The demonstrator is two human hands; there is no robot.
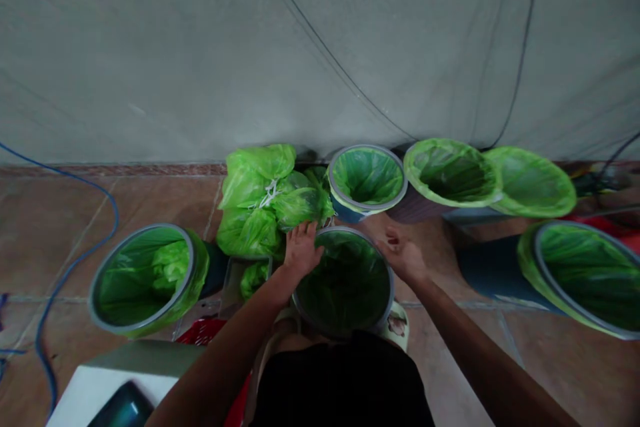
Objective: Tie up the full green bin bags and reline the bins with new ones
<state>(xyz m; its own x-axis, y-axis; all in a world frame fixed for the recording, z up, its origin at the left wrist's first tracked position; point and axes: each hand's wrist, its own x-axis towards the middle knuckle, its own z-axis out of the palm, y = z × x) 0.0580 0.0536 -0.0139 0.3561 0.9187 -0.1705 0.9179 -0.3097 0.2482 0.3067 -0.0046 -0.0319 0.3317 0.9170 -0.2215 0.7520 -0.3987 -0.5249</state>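
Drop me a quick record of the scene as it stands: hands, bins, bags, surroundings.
Left hand: open, palm down, at the left rim of the centre bin
Right hand: loosely curled near its right rim; grip unclear
Centre bin: green liner inside, in front of the person
Wall bins: three, side by side, green-lined
Left bin: tilted, green-lined, crumpled green bag inside
Right bin: tilted, green-lined
Green bags: piled by the wall, white ties
Floor, far left: blue cable
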